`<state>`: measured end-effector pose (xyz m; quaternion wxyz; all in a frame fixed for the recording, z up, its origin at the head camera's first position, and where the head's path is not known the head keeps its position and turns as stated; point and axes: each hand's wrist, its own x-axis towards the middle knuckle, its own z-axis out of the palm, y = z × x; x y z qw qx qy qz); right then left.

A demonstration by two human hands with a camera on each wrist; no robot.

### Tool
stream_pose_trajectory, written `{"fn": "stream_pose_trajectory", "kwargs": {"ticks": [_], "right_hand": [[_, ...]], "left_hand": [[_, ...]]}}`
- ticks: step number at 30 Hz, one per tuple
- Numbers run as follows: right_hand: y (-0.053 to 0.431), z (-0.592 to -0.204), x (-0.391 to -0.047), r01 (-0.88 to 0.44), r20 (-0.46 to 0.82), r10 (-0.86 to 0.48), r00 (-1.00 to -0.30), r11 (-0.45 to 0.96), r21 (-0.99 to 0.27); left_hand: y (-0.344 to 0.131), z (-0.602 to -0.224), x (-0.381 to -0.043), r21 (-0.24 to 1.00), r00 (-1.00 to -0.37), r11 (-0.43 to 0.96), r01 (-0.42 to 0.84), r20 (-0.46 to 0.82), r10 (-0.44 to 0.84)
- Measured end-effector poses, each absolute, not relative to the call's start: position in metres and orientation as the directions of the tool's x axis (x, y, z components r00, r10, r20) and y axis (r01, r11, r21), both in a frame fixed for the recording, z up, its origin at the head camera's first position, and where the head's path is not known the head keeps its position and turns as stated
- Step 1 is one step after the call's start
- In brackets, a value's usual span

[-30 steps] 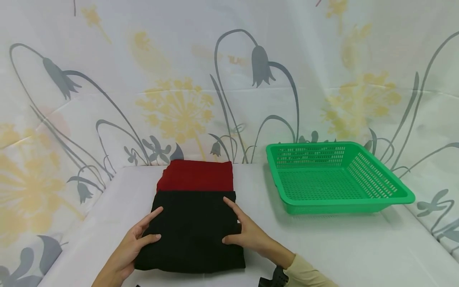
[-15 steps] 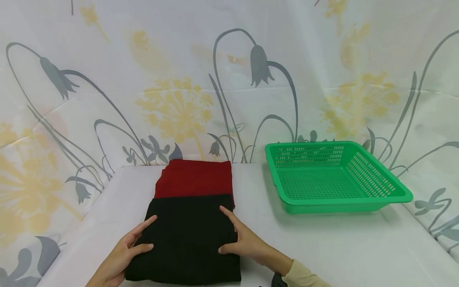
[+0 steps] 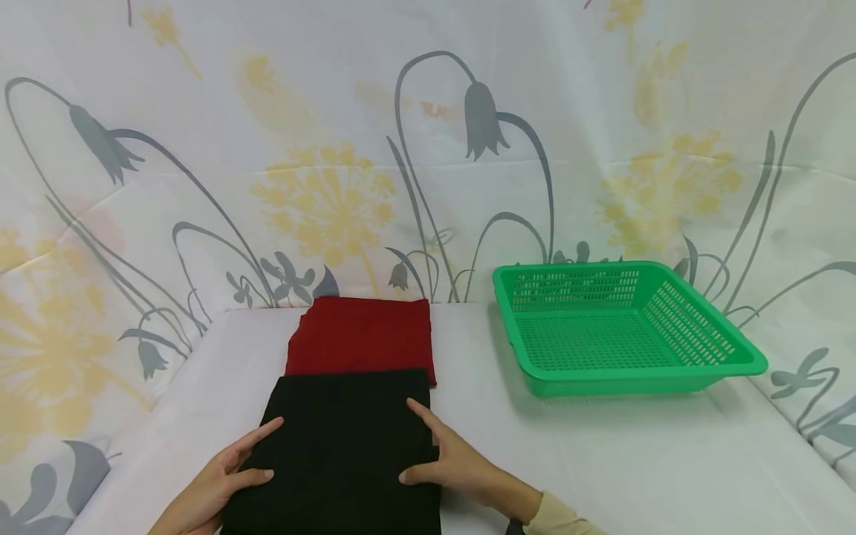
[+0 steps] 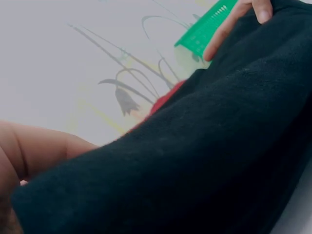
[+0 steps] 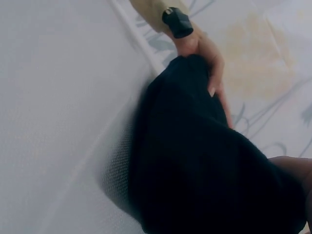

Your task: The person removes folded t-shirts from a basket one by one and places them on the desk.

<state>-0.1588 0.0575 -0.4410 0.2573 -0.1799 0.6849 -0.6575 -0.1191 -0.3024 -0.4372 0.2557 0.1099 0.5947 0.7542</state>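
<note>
A folded black cloth (image 3: 341, 453) lies between both hands at the near side of the table, its far edge against a folded red cloth (image 3: 361, 334). My left hand (image 3: 221, 475) grips its left side, thumb and index finger on top, the other fingers hidden beneath. The right hand (image 3: 461, 461) holds the opposite side the same way. In the left wrist view the black cloth (image 4: 185, 141) fills the foreground, with a strip of red cloth (image 4: 168, 96) behind. The right wrist view shows the black cloth's (image 5: 190, 156) thick near side, partly blurred.
A green perforated plastic basket (image 3: 628, 383) stands at the right on the white-covered table (image 3: 602, 461). Behind the table hangs a white curtain (image 3: 575, 59) with flower prints.
Both hands have drawn the black cloth toward the person and slightly left. More of the red cloth shows behind it. The basket stays in place, with a slight shift of the whole view.
</note>
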Motion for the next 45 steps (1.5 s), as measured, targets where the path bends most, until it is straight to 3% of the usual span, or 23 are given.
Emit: {"fn": "stream_pose_trajectory", "kwargs": {"ticks": [13,28,45], "right_hand": [[0.059,-0.441,-0.159,0.148,-0.154,-0.592,-0.791,0.059,-0.987],[0.067,-0.438,-0.155,0.140,-0.149,-0.585,-0.797,0.061,-0.988],[0.087,-0.439,-0.162,0.127,-0.186,-0.588,-0.787,0.140,-0.982]], "left_hand": [[-0.306,-0.445,-0.122,0.932,-0.843,-0.168,-0.322,-0.201,0.500],[-0.295,-0.440,-0.128,0.956,-0.879,0.009,-0.292,-0.272,0.391],[-0.296,-0.435,-0.125,0.941,-0.948,0.217,-0.260,-0.292,0.129]]}}
